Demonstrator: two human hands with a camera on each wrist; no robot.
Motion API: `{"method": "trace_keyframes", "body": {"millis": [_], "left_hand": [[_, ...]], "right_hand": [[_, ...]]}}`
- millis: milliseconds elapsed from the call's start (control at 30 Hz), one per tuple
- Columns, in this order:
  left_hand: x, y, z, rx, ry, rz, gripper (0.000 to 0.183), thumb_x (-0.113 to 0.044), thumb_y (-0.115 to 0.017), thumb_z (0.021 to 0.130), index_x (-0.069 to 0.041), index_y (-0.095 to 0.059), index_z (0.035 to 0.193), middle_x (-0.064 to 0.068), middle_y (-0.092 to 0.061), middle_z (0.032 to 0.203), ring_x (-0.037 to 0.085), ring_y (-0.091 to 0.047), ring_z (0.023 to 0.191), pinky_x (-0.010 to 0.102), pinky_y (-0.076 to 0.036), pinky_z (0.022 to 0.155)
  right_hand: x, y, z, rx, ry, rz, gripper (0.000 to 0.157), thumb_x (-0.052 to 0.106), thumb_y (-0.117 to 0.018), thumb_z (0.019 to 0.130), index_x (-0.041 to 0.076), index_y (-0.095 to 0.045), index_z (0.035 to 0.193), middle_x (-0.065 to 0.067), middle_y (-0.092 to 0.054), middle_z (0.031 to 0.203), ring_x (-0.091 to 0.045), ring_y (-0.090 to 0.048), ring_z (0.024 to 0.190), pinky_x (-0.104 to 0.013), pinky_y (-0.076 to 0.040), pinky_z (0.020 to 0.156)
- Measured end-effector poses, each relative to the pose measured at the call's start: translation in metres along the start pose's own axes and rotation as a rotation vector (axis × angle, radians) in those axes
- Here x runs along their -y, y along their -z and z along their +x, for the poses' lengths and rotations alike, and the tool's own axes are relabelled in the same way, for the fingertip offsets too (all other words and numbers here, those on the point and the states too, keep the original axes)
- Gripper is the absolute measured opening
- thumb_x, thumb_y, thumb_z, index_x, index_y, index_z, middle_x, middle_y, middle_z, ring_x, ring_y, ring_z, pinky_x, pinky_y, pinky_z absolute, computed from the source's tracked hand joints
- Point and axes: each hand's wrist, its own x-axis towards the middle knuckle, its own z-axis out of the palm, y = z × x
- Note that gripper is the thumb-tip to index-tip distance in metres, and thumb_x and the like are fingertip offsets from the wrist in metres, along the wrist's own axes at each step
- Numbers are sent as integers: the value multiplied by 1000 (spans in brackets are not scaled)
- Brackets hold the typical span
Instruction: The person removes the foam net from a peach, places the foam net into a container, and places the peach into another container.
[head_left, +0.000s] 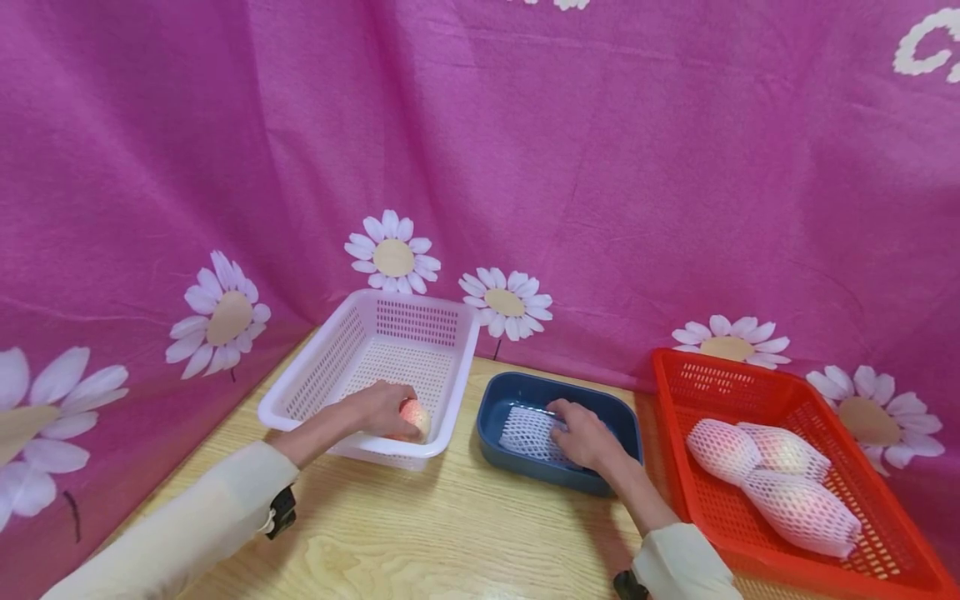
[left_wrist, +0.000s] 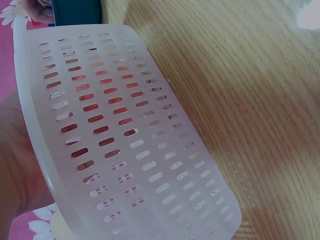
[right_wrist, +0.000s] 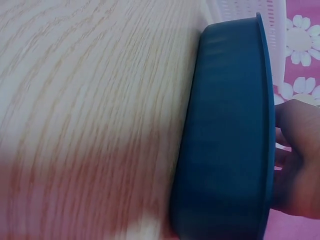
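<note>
Head view: on a wood-grain bench (head_left: pixel 390 533), three containers are arranged along the far edge. At the far left corner stands a white slotted basket (head_left: pixel 408 358), into which the left hand (head_left: pixel 378 408) is lowered over the near edge. By its curled fingers a red-and-yellow fruit (head_left: pixel 418 419) is held, near the basket's near right corner. To the right, a dark blue tub (head_left: pixel 573 392) is placed; on the left part of its floor a white foam net sleeve (head_left: pixel 525 432) is laid. The right hand (head_left: pixel 588 435) is held inside the tub at the sleeve's right end, thumb and forefinger parted; whether the net is gripped cannot be told. At the right, a red slotted basket (head_left: pixel 720 379) is seen, with three netted fruits (head_left: pixel 802 510) grouped inside. The bench is backed by a magenta cloth (head_left: pixel 600 183) printed with daisies.

Left wrist view: the white basket's outer wall is shown, the fruit's red colour being visible through the slots. The left hand is partly hidden behind the rim.

Right wrist view: the tub's outer side is shown. The right hand is reached over its rim, the fingertips being hidden. Part of the white basket is seen beyond.
</note>
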Motion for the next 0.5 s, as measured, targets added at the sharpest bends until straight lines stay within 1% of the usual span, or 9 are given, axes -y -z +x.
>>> {"method": "trace_keyframes", "body": {"millis": [133, 200, 300, 500], "left_hand": [[-2, -1, -1, 12, 9, 4, 65, -38, -82, 77, -2, -62, 127, 8, -68, 104, 27, -58, 100, 38, -51, 80], [-2, -1, -1, 18, 11, 2, 67, -38, -82, 77, -2, -60, 129, 9, -68, 107, 28, -59, 102, 39, -51, 82], [-2, -2, -1, 17, 5, -3, 68, -37, -82, 78, -2, -59, 131, 10, -68, 110, 28, -60, 102, 40, -51, 83], [-5, -2, 0, 10, -14, -18, 67, -35, -82, 78, -3, -58, 131, 8, -69, 107, 23, -62, 97, 38, -51, 81]], "right_hand": [[3, 3, 0, -3, 0, -4, 36, 11, -59, 97, 1, -58, 132, -17, -60, 128, -34, -57, 115, -54, -47, 98], [5, 5, 0, -2, 0, -9, 36, 12, -60, 97, 1, -58, 132, -16, -60, 128, -34, -57, 115, -54, -47, 98], [6, 7, 0, 5, -5, -14, 36, 14, -61, 98, 3, -58, 132, -16, -60, 129, -34, -57, 115, -54, -47, 97], [7, 12, -4, 13, -11, -24, 38, 17, -61, 98, 4, -58, 133, -16, -59, 130, -34, -57, 115, -55, -47, 97]]}}
